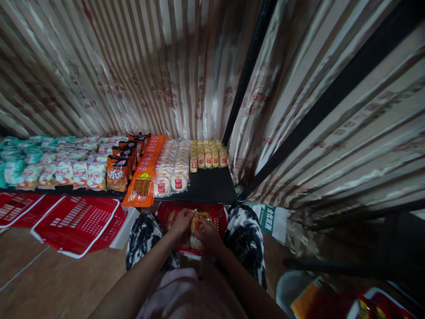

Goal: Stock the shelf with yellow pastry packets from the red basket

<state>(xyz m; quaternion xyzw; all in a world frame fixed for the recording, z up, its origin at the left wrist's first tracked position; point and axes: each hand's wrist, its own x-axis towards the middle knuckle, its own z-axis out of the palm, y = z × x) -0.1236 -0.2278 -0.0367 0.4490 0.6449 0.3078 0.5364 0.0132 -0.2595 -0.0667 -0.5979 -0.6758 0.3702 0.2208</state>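
Both my hands are low over a red plastic basket (219,212) between my knees. My left hand (181,223) is closed, its fingertips at the upper left of a small yellow snack packet (195,218). From the other side, my right hand (206,232) pinches the same packet. More wrapped snacks lie in the basket below, partly hidden by my hands. On the black shelf (212,184) just beyond are rows of small yellow packets (208,157) and clear-wrapped round white cakes (171,175).
Orange snack strips (142,184), dark orange bags (117,173), white bags (79,173) and teal bags (13,170) line the shelf leftward. Red baskets (78,221) stand below. Black poles (249,75) and a striped curtain (149,66) rise behind; a white tub (288,288) is lower right.
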